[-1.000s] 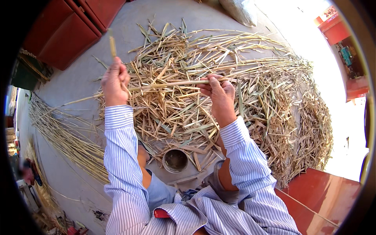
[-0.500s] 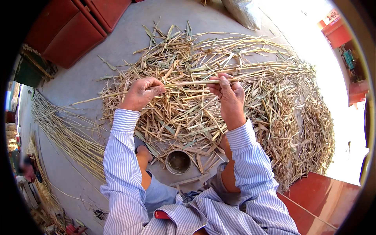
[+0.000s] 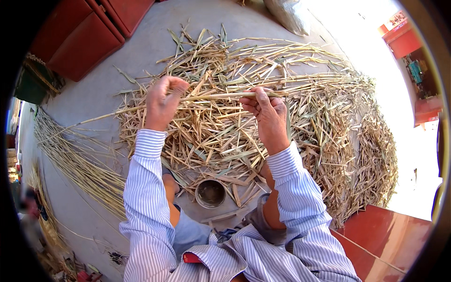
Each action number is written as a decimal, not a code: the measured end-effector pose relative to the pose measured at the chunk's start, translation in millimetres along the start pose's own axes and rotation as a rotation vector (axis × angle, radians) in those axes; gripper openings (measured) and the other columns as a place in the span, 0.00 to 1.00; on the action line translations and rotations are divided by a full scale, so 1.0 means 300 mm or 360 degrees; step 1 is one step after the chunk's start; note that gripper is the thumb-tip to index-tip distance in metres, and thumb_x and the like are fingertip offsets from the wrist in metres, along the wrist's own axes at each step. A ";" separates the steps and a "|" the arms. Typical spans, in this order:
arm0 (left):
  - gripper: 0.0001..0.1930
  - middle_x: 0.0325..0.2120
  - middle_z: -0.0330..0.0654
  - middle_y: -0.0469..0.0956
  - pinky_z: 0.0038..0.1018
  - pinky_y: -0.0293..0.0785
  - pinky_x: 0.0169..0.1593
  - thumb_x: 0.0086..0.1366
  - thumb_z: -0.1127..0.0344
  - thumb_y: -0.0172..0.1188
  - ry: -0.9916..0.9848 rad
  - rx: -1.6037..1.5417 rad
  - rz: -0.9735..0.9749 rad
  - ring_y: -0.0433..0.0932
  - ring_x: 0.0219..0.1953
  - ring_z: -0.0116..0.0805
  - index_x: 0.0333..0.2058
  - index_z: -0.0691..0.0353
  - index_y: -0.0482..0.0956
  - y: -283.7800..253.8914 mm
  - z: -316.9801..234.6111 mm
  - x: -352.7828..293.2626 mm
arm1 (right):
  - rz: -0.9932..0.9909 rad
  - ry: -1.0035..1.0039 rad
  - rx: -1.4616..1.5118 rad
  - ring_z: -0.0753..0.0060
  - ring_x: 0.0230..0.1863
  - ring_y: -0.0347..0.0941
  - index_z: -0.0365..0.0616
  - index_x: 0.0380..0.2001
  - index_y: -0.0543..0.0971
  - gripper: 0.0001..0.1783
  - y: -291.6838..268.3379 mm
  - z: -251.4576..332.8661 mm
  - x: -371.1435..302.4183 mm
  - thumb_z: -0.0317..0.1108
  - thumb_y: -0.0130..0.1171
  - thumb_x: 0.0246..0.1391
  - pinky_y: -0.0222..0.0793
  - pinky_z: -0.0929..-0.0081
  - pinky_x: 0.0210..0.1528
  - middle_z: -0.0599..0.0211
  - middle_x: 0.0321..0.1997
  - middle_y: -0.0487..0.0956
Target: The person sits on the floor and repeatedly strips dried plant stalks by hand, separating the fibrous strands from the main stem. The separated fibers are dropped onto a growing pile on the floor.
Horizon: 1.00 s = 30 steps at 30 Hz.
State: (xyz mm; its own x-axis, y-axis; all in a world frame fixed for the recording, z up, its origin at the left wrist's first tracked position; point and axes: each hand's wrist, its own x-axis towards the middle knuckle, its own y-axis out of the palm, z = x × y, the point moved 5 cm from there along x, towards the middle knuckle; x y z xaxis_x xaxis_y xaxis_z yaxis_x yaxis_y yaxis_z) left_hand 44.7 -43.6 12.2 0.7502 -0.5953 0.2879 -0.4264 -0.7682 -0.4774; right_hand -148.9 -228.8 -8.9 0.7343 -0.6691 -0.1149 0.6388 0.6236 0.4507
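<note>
A long, thin dry stalk (image 3: 211, 97) runs across the scene, sloping down to the far left. My right hand (image 3: 271, 121) pinches its right end between thumb and fingers. Along the same stalk, my left hand (image 3: 159, 104) is curled and smeared by motion, with thumb and fingers a little apart. The stalk passes behind that hand, and whether the fingers touch it is unclear. Beneath both hands spreads a wide heap of dry husks and leaf strips (image 3: 216, 136).
A bundle of slender stalks (image 3: 80, 155) lies at left. Between my feet stands a round metal bowl (image 3: 211, 193) with dark contents. Red furniture (image 3: 84, 44) is at the far left, a pale sack (image 3: 289, 16) at the back, and a red panel (image 3: 371, 235) at lower right.
My left hand has lifted and shifted left, its fingers loosening from the stalk. The right hand still pinches the stalk and has moved slightly left.
</note>
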 end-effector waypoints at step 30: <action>0.13 0.19 0.40 0.79 0.26 0.69 0.25 0.56 0.59 0.69 0.0129 -0.0043 0.0103 0.75 0.21 0.28 0.28 0.63 0.79 0.144 -0.135 -0.072 | 0.0108 -0.0468 -0.0541 0.83 0.21 0.70 0.37 0.38 0.72 0.06 0.135 -0.058 0.007 0.25 0.49 0.58 0.67 0.82 0.23 0.69 0.23 0.75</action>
State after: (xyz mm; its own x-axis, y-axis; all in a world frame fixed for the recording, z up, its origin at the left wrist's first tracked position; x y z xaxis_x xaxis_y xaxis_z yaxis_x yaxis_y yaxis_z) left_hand -10.5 -73.5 18.9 0.6777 -0.6602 0.3239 -0.4869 -0.7329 -0.4752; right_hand -117.4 -198.0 -6.2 0.7121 -0.6778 0.1832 0.6666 0.7346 0.1265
